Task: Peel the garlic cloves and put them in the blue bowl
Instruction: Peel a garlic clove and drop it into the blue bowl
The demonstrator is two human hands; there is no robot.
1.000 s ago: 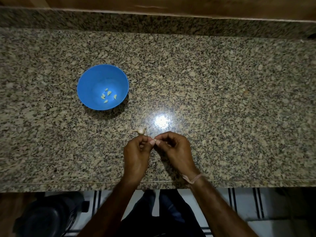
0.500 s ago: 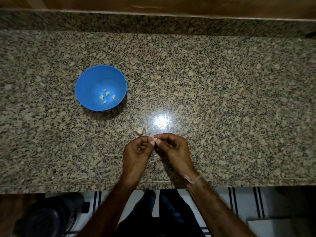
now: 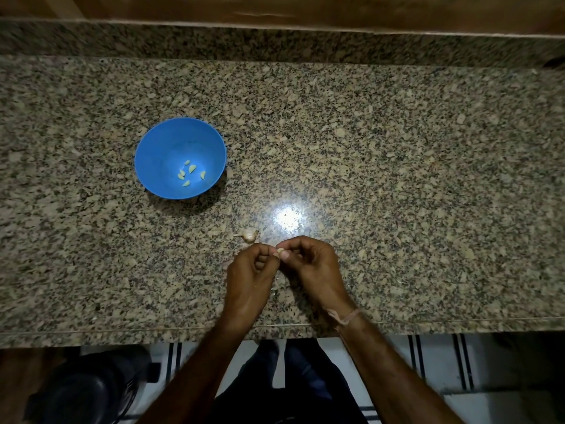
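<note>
Both hands meet over the granite counter (image 3: 397, 148): left hand (image 3: 252, 278) and right hand (image 3: 312, 267) curl together, pinching one garlic clove (image 3: 279, 250) between their fingertips.

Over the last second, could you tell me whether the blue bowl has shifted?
No; the blue bowl keeps its place, up-left of the loose garlic.

Glossy speckled granite counter (image 3: 397, 166); smooth blue plastic bowl (image 3: 159, 148).

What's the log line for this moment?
step: peeling | left hand, right hand: pinch clove | blue bowl: peeled cloves inside | garlic piece: countertop
</note>
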